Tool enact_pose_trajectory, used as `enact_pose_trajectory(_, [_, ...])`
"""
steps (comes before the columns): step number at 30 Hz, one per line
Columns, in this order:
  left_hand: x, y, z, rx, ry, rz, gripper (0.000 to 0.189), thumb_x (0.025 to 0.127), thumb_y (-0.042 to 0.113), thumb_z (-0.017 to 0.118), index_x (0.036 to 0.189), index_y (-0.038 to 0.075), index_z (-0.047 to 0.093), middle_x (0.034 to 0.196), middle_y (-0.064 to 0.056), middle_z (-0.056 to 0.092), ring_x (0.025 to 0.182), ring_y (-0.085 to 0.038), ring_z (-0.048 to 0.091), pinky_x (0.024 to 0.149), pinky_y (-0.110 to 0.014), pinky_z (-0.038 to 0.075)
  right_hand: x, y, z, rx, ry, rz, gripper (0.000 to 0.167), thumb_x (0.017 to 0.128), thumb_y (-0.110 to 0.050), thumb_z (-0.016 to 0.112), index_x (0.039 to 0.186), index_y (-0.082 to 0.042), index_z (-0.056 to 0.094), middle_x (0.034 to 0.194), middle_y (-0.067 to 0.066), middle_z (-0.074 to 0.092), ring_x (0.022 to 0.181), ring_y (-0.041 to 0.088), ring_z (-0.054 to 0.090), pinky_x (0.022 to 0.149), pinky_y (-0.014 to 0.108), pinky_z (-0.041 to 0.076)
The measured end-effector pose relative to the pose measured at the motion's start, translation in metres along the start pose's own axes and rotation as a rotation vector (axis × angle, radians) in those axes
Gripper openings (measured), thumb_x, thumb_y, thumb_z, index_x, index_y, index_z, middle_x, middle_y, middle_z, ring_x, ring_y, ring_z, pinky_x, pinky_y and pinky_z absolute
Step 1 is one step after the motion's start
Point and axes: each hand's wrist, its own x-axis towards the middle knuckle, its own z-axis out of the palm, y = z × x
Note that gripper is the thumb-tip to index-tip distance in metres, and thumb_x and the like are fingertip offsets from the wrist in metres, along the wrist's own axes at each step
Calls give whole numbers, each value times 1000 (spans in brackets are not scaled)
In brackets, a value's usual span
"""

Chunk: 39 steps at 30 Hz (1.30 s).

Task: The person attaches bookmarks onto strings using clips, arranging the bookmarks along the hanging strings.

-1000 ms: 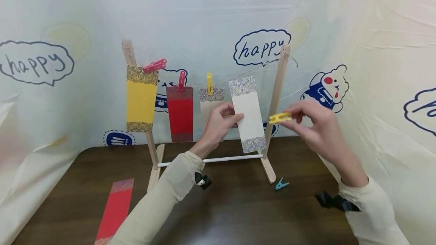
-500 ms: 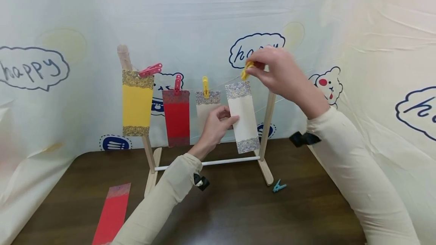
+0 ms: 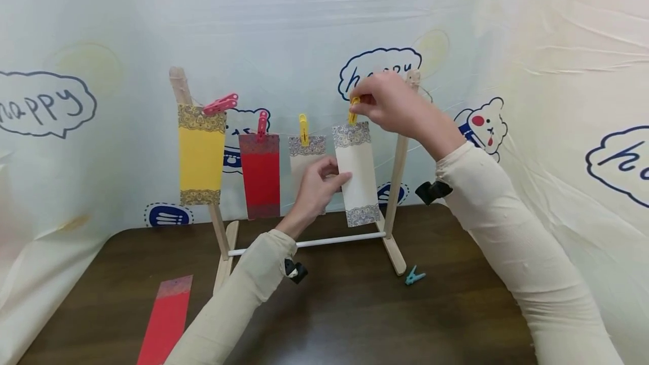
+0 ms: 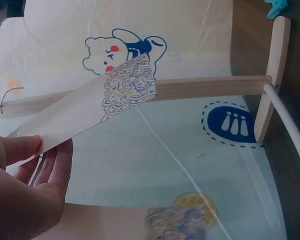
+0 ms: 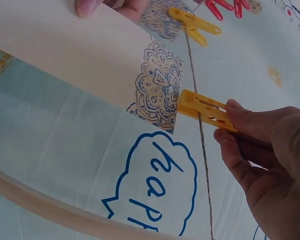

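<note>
A white paper strip [image 3: 359, 176] with blue lace-pattern ends is pinched at its left edge by my left hand [image 3: 314, 189], thumb in front and fingers behind. My right hand [image 3: 387, 103] pinches a yellow clothespin [image 5: 202, 107] between thumb and fingertips. In the right wrist view the clothespin's tip is right at the strip's patterned top edge, and the string [image 5: 206, 170] passes across the clothespin. A second patterned paper strip [image 3: 306, 154] hangs beside it from another yellow clothespin [image 3: 303, 130], partly behind my left hand.
On the string's left hang a yellow strip [image 3: 201, 156] and a red strip [image 3: 261, 176], with pink clothespins [image 3: 221, 104]. A wooden stand [image 3: 398, 185] bears the string. On the dark table [image 3: 329, 308] lie another red strip [image 3: 164, 320] and a blue clothespin [image 3: 414, 276].
My right hand has swung up and left with the yellow clothespin, from beside the right post to the white strip's top edge. My left hand still holds the strip, which leans less.
</note>
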Motion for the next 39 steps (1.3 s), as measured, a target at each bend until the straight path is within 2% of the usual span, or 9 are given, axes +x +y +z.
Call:
enact_pose_trajectory(6, [-1, -5, -2, 18, -14, 16, 13, 92, 3, 70, 102, -2, 65, 102, -14, 69, 91, -29, 72, 76, -37, 60, -5, 4, 10, 5, -18, -13, 11, 95, -10, 68, 97, -2, 74, 82, 9, 67, 68, 22, 52, 61, 31, 44])
enact_pose_trajectory(13, [-6, -6, -4, 35, -41, 30, 13, 93, 4, 69, 103, -3, 64, 106, -19, 67, 93, -32, 72, 77, -40, 60, -5, 4, 13, 21, -41, -5, 11, 94, -10, 69, 99, -2, 75, 87, 9, 70, 70, 21, 57, 63, 30, 49])
enact_pose_trajectory(14, [-8, -3, -5, 40, -46, 24, 14, 93, 3, 68, 104, -5, 63, 107, -21, 67, 95, -34, 71, 78, -41, 60, -4, 3, 13, 22, -51, -5, 12, 94, -10, 69, 100, -2, 75, 87, 8, 71, 70, 21, 57, 63, 30, 50])
enact_pose_trajectory(18, [-10, -7, -6, 67, -49, 40, 14, 93, 5, 69, 104, -3, 65, 106, -19, 67, 94, -31, 72, 79, -41, 59, -3, 3, 15, 28, -88, 9, 13, 95, -11, 69, 102, -2, 75, 91, 9, 72, 74, 21, 59, 66, 31, 52])
enact_pose_trajectory(21, [-9, -14, -7, 78, -50, 48, 13, 93, 6, 70, 104, 0, 66, 105, -15, 68, 92, -27, 71, 79, -38, 59, -5, 4, 16, 34, -116, 29, 15, 95, -12, 68, 105, -2, 75, 92, 10, 71, 73, 21, 58, 65, 31, 51])
enact_pose_trajectory(26, [-9, -16, -5, 89, -46, 48, 14, 93, 7, 70, 105, 1, 67, 105, -14, 68, 93, -26, 71, 81, -37, 59, -5, 3, 14, 38, -160, 24, 16, 96, -11, 67, 106, -1, 73, 88, 10, 68, 70, 22, 53, 64, 31, 46])
enact_pose_trajectory(34, [-9, -16, -1, 113, -30, 54, 21, 93, 7, 69, 114, 2, 66, 111, -14, 68, 100, -27, 71, 85, -38, 58, -1, 1, 13, 21, -252, 54, 20, 101, -15, 59, 110, 0, 68, 92, 12, 64, 80, 24, 53, 69, 34, 47])
enact_pose_trajectory(37, [-11, -15, 0, 109, -33, 44, 25, 94, 4, 68, 117, -1, 63, 115, -18, 68, 106, -30, 69, 89, -39, 56, -4, -1, 13, 12, -227, 88, 28, 101, -19, 60, 119, 1, 66, 102, 14, 63, 92, 26, 55, 78, 37, 49])
enact_pose_trajectory(39, [-13, -14, -1, 99, -36, 20, 28, 94, 3, 66, 122, -3, 61, 118, -22, 67, 110, -32, 67, 92, -41, 55, -6, -1, 13, 8, -182, 103, 37, 100, -21, 62, 129, 1, 61, 112, 15, 62, 101, 27, 55, 86, 38, 50])
